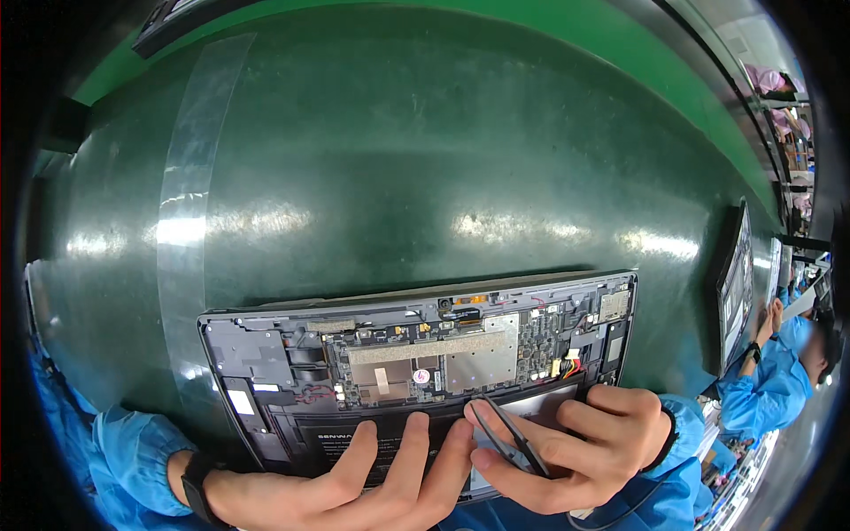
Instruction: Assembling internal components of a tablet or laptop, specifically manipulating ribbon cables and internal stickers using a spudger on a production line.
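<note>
An opened tablet-like device [266, 350] lies before me, its circuit board [482, 363] and black battery [341, 434] exposed. My left hand [381, 482] rests over the battery with its fingers spread, the fingertips near the board's lower edge. In my right hand [589, 442] a pair of dark tweezers [522, 447] is gripped, the tips near the board's lower edge beside my left index finger. Red, yellow and black wires [571, 363] run to a white plug right of the tweezers. Whether the tips pinch anything is hidden.
The device lies on a green mat [372, 177] with a strip of clear tape [190, 203] across it. At the right, a co-worker in blue [770, 380] sits by another opened device [735, 283]. A dark-framed device [164, 26] shows at the far left.
</note>
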`<move>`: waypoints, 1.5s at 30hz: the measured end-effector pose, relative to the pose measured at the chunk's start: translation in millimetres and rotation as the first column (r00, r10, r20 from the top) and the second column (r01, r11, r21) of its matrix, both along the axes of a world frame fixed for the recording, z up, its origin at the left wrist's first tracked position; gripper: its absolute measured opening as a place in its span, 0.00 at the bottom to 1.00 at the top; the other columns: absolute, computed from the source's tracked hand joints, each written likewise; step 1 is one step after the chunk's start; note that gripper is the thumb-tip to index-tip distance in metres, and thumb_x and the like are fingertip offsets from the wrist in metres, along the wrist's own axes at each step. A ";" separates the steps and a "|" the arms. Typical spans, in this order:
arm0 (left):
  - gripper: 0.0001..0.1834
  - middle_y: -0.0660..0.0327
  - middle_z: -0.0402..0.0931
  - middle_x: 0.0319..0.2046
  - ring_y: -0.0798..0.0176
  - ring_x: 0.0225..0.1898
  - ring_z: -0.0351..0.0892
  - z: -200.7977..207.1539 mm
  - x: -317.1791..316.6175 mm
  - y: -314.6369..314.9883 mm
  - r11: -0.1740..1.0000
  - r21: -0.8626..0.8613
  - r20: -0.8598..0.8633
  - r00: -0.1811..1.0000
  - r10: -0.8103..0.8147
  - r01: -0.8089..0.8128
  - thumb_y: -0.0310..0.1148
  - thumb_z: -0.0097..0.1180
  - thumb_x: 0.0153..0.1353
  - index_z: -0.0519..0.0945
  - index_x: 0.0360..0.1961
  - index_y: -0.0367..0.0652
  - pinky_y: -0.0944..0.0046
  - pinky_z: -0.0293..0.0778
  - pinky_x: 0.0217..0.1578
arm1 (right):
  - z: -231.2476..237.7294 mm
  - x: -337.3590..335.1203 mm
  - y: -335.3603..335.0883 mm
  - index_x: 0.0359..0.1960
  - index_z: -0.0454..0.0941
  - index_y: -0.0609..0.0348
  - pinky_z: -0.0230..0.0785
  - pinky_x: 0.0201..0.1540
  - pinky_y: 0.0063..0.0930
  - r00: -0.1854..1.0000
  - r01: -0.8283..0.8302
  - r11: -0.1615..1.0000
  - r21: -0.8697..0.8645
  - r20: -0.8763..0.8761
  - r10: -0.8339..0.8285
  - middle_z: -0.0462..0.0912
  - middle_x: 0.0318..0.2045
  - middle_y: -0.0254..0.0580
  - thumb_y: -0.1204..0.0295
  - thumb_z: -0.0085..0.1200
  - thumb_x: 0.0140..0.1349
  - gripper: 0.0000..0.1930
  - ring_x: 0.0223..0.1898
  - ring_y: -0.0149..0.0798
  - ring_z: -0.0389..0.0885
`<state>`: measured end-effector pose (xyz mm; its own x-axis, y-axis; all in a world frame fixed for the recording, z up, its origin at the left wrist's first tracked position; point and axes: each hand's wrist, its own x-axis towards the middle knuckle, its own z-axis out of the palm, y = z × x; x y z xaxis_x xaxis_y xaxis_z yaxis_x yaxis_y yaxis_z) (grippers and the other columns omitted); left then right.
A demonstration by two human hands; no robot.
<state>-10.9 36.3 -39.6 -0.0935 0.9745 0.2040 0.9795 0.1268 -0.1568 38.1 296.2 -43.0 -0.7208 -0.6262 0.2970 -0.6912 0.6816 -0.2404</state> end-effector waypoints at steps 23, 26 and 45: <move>0.23 0.61 0.80 0.58 0.57 0.59 0.78 -9.8 0.6 -0.4 0.998 0.054 0.005 1.000 0.016 -0.016 0.46 0.40 0.71 0.84 0.52 0.46 0.51 0.74 0.57 | 1.2 -1.3 0.7 0.46 0.80 0.38 0.46 0.18 0.16 1.000 -0.015 0.997 0.081 0.004 0.015 0.91 0.38 0.31 0.70 0.66 0.55 0.17 0.15 0.19 0.60; 0.22 0.61 0.80 0.57 0.57 0.59 0.78 -8.3 1.2 -0.5 0.998 0.053 0.019 1.000 0.024 -0.025 0.44 0.41 0.71 0.84 0.51 0.46 0.51 0.74 0.57 | -0.6 -3.1 -2.3 0.44 0.81 0.38 0.45 0.18 0.16 1.000 -0.015 1.000 0.020 -0.001 0.015 0.91 0.37 0.32 0.70 0.65 0.54 0.15 0.14 0.19 0.59; 0.21 0.60 0.80 0.57 0.58 0.58 0.78 -10.0 0.0 0.4 0.998 0.057 0.019 1.000 0.016 -0.017 0.42 0.43 0.70 0.83 0.51 0.43 0.51 0.74 0.58 | -5.8 -6.6 8.8 0.42 0.80 0.46 0.48 0.16 0.14 0.995 -0.094 0.995 0.038 -0.008 0.095 0.91 0.40 0.39 0.50 0.55 0.70 0.15 0.13 0.19 0.64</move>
<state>-10.9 36.7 -49.6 -0.1134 0.9597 0.2570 0.9799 0.1507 -0.1306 31.5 305.0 -48.8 -0.6551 -0.7023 0.2787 -0.7551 0.6215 -0.2087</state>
